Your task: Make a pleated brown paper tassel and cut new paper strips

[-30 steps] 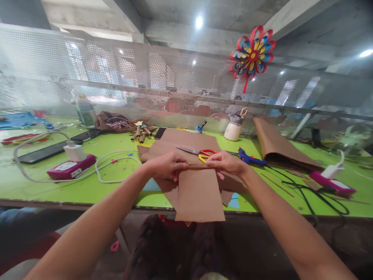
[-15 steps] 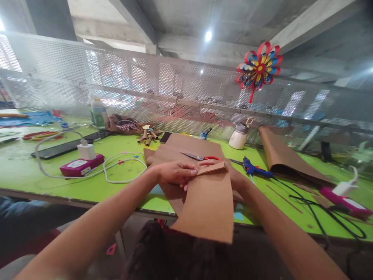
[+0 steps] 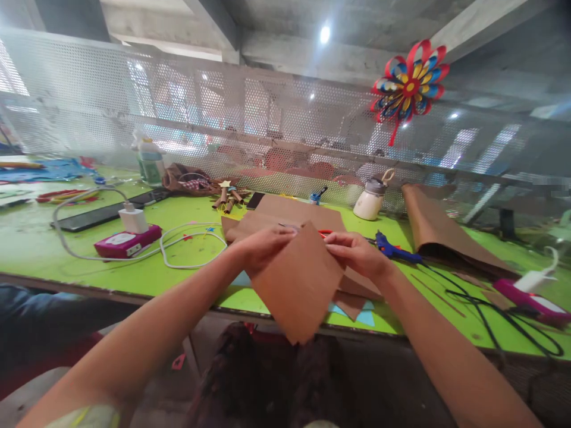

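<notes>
Left of the blue glue gun (image 3: 397, 251), my left grip (image 3: 266, 247) and right grip (image 3: 355, 253) are pinched on opposite edges of the tilted brown sheet (image 3: 300, 284). This looks like orienting it; the next move calls for steady, even fingertips.

Right of centre, a narrow passage crosses green tabletop (image 3: 391, 222) between cream flask (image 3: 369, 200) and blue glue gun (image 3: 395, 249). Black cord (image 3: 473, 304) obstructs lower right; white cable (image 3: 187, 267) obstructs left of centre.
</notes>
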{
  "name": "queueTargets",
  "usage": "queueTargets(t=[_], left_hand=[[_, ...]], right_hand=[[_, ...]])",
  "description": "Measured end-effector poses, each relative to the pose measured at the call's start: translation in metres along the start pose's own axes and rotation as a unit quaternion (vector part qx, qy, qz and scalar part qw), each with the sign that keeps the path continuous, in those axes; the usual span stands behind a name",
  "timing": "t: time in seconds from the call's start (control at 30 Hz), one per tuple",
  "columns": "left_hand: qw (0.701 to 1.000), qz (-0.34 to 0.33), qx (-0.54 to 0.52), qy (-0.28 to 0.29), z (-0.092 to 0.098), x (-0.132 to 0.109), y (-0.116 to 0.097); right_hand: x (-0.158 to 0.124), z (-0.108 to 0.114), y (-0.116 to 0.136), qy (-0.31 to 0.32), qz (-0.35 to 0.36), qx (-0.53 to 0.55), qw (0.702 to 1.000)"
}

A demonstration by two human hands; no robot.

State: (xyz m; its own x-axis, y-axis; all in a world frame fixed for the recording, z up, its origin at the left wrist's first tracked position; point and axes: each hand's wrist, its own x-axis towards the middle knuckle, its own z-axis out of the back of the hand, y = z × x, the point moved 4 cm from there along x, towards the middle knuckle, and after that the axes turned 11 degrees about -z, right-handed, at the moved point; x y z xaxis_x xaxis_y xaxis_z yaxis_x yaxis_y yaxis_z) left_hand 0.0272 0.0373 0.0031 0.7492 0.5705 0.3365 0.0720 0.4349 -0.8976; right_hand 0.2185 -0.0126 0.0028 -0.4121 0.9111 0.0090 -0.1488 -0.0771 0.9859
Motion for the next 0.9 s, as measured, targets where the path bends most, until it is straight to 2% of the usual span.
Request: queueTargets(t=[0.07,0.13,0.17,0.23,0.3,0.37,0.5,0.6,0.73,0.9], left_hand=[[0.999,0.008,-0.011,-0.046,0.006,0.000,0.002],[0.997,0.015,0.020,-0.069,0.008,0.000,0.002],[0.997,0.010,0.057,-0.058,0.006,0.000,0.001],[0.988,-0.011,0.155,0.004,-0.003,0.000,-0.001],[0.968,-0.029,0.241,0.066,-0.013,0.000,0.000],[0.948,-0.034,0.302,0.097,-0.021,-0.001,0.004],[0.910,-0.056,0.391,0.123,-0.026,0.000,0.011],[0.887,-0.062,0.436,0.140,-0.024,0.000,0.012],[0.879,-0.049,0.448,0.158,-0.024,-0.001,0.011],[0.873,-0.079,0.454,0.160,-0.029,-0.001,0.014]], right_hand=[[0.002,0.001,-0.004,0.016,-0.039,-0.072,0.996],[0.005,0.000,-0.006,0.016,-0.042,-0.165,0.985],[0.007,-0.002,-0.007,0.011,-0.033,-0.216,0.976],[0.010,-0.007,-0.010,0.001,-0.014,-0.316,0.949],[0.012,-0.012,-0.012,-0.006,0.000,-0.392,0.920],[0.013,-0.015,-0.014,-0.011,0.013,-0.439,0.899],[0.014,-0.018,-0.016,-0.021,0.036,-0.486,0.873],[0.014,-0.017,-0.018,-0.014,0.035,-0.484,0.874],[0.013,-0.016,-0.020,-0.011,0.041,-0.475,0.879],[0.012,-0.023,-0.018,-0.035,0.074,-0.510,0.856]])
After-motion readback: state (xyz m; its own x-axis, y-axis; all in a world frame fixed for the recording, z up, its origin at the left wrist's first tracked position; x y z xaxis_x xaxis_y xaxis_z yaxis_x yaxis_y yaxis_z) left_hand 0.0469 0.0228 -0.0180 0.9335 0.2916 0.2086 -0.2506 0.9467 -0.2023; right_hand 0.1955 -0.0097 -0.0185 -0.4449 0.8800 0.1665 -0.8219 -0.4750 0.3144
